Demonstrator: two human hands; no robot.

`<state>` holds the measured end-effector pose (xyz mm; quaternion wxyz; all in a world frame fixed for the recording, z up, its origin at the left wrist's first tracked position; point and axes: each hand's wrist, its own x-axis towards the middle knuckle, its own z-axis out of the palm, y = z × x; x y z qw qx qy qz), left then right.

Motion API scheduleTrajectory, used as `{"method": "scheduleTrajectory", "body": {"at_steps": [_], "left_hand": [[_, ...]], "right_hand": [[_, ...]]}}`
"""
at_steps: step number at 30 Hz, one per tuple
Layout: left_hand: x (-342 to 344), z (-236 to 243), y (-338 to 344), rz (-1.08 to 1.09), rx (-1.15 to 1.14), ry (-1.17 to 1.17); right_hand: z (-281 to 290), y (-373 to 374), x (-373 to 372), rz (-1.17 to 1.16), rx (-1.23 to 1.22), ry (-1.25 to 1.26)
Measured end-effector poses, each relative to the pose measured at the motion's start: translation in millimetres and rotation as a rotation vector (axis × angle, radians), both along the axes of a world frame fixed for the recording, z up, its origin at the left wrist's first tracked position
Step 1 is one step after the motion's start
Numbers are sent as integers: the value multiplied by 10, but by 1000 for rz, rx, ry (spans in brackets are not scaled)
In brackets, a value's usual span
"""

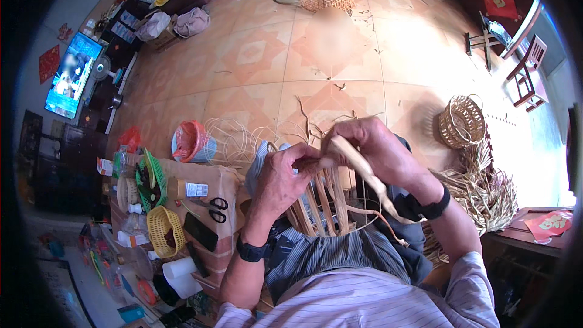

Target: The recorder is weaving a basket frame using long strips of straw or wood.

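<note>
Over my lap, my left hand [284,173] and my right hand [375,149] meet with fingertips pinched together. Both are closed on the upper end of a dried plant strip, though the exact grip is hidden by the fingers. The strip's broad pale length [363,169] drapes down beside my right palm, its tip near my right wrist. Below my hands, several flat brown strips [337,203] hang side by side, apparently fixed to a thin ring [363,228] that rests against my striped clothing. A thin twisted strand [378,213] sticks out to the right.
On the cloth-covered table at left lie black scissors [218,210], a phone [201,232], a jar [187,189] and a yellow basket [166,232]. A bucket [194,141] stands beyond it. At right are a woven basket [461,123] and a heap of dried strips [486,197].
</note>
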<state>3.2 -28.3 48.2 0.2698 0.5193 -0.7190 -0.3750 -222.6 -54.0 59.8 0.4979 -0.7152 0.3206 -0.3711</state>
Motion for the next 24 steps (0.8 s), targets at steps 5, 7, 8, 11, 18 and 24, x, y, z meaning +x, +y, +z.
{"method": "scheduleTrajectory", "body": {"at_steps": [5,7,8,11,18,24], "left_hand": [[88,7,-7,-25,84,132],[100,63,-44,-39,137,0],[90,99,-49,-39,143,-1],[30,163,-53,-61,227,-66],[-106,2,28,46,201,77],[-80,-29,128,91,136,44]], "right_hand": [[-68,-262,173,18,57,-9],[-302,-358,205,2,69,-69],[-338,-373,242,-6,79,-131],[-405,-362,240,-25,209,-154],[-351,-424,133,-264,315,-173],[-538,487,-206,-523,40,74]]}}
